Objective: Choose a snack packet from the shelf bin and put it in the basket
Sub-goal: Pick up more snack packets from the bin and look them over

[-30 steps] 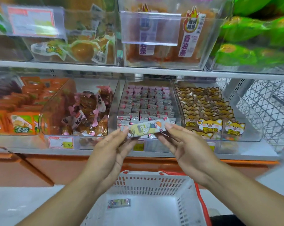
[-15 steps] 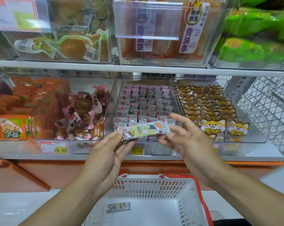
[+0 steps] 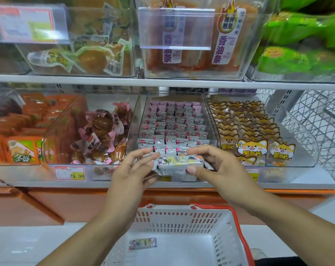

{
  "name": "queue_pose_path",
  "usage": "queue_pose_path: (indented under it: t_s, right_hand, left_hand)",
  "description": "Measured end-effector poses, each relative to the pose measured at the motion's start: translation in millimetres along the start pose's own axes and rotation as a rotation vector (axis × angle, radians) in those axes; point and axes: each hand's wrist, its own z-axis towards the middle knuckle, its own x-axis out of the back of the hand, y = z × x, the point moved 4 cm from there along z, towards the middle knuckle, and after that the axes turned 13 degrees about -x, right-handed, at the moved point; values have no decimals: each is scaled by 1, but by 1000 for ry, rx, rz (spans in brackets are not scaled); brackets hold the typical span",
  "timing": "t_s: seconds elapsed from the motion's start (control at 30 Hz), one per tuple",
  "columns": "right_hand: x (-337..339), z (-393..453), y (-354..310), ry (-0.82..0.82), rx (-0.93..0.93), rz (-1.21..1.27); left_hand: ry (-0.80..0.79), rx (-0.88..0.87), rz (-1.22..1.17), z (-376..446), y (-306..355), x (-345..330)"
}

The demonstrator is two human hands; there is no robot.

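**Packet in both hands, basket waiting below**

A shop shelf with a white metal edge runs across the view, lined with clear plastic bins: orange packets at the far left, brown pink-wrapped sweets, a middle clear bin of small pink-and-silver packets in neat rows, and yellow cartoon-dog packets at the right. A second shelf above holds bins of larger snacks.

In front of the middle bin, the small rectangular snack packet with a pale yellow and white printed wrapper is held lengthwise in the air between both hands. The left hand pinches its left crimped end between thumb and fingertips; the right hand grasps the right end, thumb on the near face and fingers curled over the top. The packet is well above the white plastic shopping basket with red handles, which sits directly below on the pale floor and already holds one similar small packet lying flat on its bottom.

The choosing looks done; what remains, by my reading, is the drop. To do it well, let one hand release first so the other carries the packet alone, lower it straight down inside the basket rim, and open the fingers only once it is over the open floor of the basket, clear of the handles.
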Motion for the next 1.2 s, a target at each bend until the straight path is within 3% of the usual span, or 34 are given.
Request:
queue_pose_path:
  t_s: [0.17,0.3,0.5,0.73,0.9,1.03,1.2]
  right_hand:
    - [-7,-2,1,-115,-244,322]
    - [-12,-1,8,-191,-354,359]
    - [-3,1,-1,-191,-139,341]
    - [-1,-2,-7,14,25,35]
    - [-1,5,2,27,-103,338]
    - [0,11,10,-11,-239,489]
    - [0,13,7,-79,-195,614]
  left_hand:
    - [-225,-133,172,-8,12,-8]
    - [-208,-90,125,-11,9,-9]
    - [-52,122,-100,-3,1,-5]
    - [-69,199,-31,-5,-6,-6]
    - [-64,36,7,-3,0,-3]
    - [-64,26,-37,-1,-2,-3]
    - [-75,25,-22,3,-5,-4]
